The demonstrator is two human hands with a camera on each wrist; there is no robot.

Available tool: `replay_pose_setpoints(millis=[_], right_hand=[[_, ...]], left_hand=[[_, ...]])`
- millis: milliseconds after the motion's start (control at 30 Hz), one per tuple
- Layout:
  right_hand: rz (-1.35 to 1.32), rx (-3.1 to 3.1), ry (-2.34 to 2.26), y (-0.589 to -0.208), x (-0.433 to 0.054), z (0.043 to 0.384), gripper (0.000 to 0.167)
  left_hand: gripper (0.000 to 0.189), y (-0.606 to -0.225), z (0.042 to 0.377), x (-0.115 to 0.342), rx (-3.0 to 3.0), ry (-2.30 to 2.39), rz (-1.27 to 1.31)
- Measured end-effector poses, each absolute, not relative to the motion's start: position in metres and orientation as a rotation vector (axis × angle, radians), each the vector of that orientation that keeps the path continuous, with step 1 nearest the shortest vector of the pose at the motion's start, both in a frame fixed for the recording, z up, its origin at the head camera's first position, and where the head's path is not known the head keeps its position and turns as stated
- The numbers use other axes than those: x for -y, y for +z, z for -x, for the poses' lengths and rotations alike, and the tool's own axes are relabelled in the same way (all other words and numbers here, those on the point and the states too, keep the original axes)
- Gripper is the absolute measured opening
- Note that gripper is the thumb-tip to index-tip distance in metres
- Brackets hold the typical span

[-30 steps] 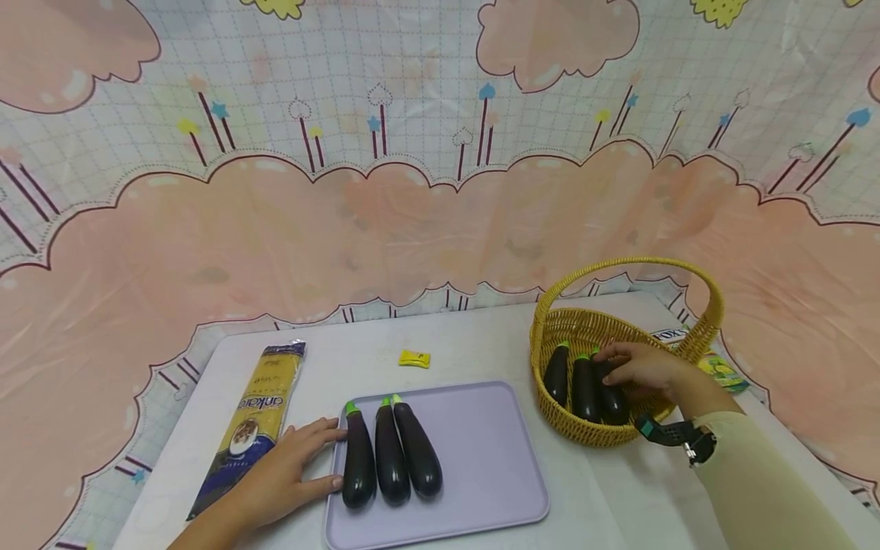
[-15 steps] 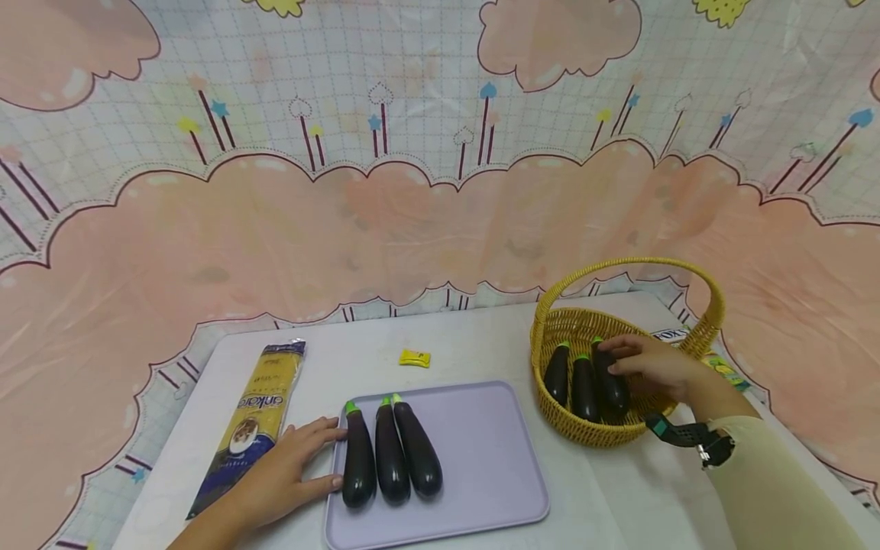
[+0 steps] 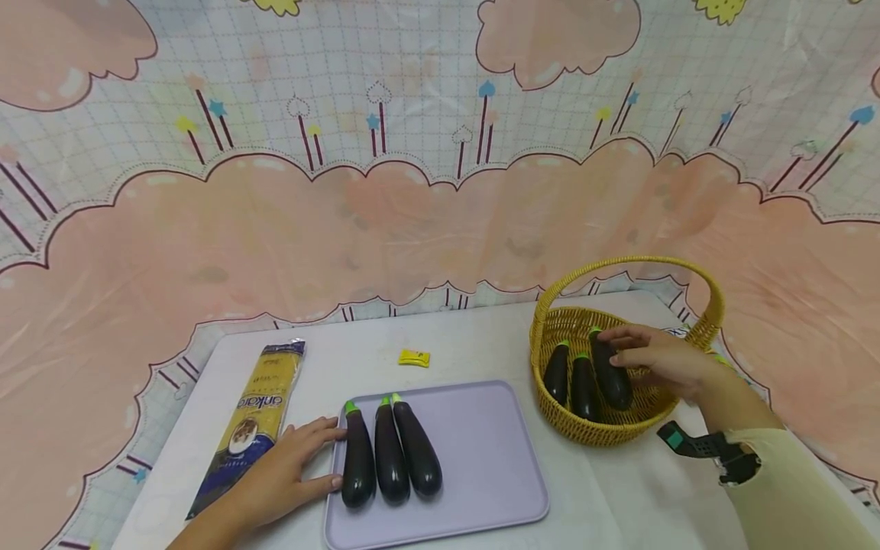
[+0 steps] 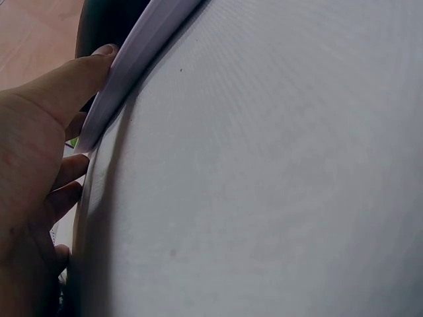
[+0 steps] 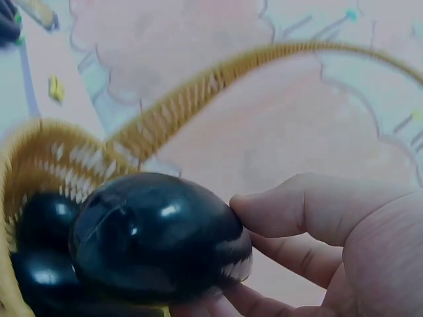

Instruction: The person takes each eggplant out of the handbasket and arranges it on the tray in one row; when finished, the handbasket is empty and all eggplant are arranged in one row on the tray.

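In the head view, a yellow wicker basket (image 3: 584,435) at the right holds three dark eggplants. My right hand (image 3: 660,359) grips the rightmost eggplant (image 3: 610,373) between thumb and fingers, its lower end standing out toward the camera in the right wrist view. The other two, a left eggplant (image 3: 556,376) and a middle eggplant (image 3: 584,391), lie beside it. A lilac tray (image 3: 488,458) bears three more eggplants (image 3: 392,454) side by side on its left half. Against the tray's left edge rests my left hand (image 3: 285,470), fingers extended, thumb at the rim (image 4: 122,79).
Left of the tray lies a long yellow and blue pasta packet (image 3: 250,428), partly behind my left forearm. A small yellow packet (image 3: 415,358) sits beyond the tray. Another packet shows partly behind the basket. A patterned curtain (image 3: 412,237) hangs behind the white table (image 3: 481,336).
My right hand has moved slightly right and up inside the basket, and the gripped eggplant has shifted away from the middle one. My left hand and the tray have stayed put.
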State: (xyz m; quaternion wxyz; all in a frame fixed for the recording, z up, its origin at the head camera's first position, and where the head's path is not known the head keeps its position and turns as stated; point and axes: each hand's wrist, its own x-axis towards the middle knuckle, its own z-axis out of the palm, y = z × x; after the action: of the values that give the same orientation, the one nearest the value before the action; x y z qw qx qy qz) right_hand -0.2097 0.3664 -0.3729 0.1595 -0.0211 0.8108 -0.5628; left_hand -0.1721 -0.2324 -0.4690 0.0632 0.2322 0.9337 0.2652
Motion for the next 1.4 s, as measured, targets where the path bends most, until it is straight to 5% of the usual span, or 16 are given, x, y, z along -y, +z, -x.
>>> replay_pose_setpoints(millis=[367,867,1400], right_hand=[[0.212,-2.227,-1.707,-0.351,-0.330,0.181,0.046],[0.243,-2.136,-1.712,-0.364,-0.291,0.155,0.050],[0.252,-2.070,-1.666,-0.396,-0.229,0.171,0.048]], left_hand=[[0.071,-0.471,0.173,0.234,-2.808,0.829,-0.685],[0.069,-0.470,0.174,0.233,-2.851,0.806,-0.751],[0.068,-0.472,0.172,0.234,-2.848,0.802,-0.738]])
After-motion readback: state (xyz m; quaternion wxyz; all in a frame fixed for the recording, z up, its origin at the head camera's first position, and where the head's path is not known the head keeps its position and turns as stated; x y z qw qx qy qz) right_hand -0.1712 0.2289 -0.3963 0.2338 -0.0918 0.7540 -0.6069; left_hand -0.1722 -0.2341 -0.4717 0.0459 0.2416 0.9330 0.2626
